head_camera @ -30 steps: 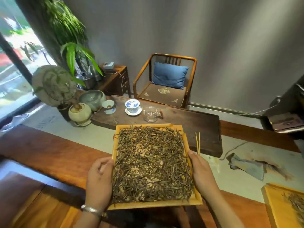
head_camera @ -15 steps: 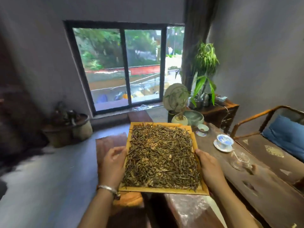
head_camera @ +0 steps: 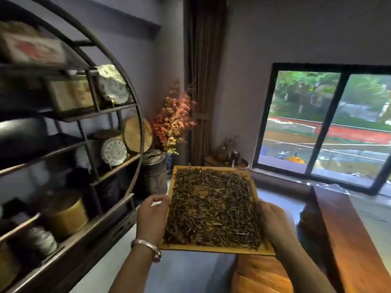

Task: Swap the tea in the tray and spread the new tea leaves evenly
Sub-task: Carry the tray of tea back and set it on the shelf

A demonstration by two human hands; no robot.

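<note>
I hold a shallow yellow wooden tray (head_camera: 215, 249) in mid air in front of me, roughly level. Dark, thin dried tea leaves (head_camera: 213, 210) cover most of its floor in a loose layer. My left hand (head_camera: 152, 216), with a silver bracelet at the wrist, grips the tray's left edge. My right hand (head_camera: 271, 220) grips the right edge, thumb on the rim. The tray hangs above the floor, not resting on anything.
A round dark metal shelf (head_camera: 88, 157) with tins, plates and boxes stands close on my left. A dried flower bunch (head_camera: 172, 121) and a metal canister (head_camera: 154, 176) stand in the corner ahead. A wooden table (head_camera: 347, 235) runs along my right, below a window (head_camera: 330, 127).
I have turned left with the tray in both hands: the tea table and chair have left the view, the window has slid to the right, and the round shelf has come in on the left.
</note>
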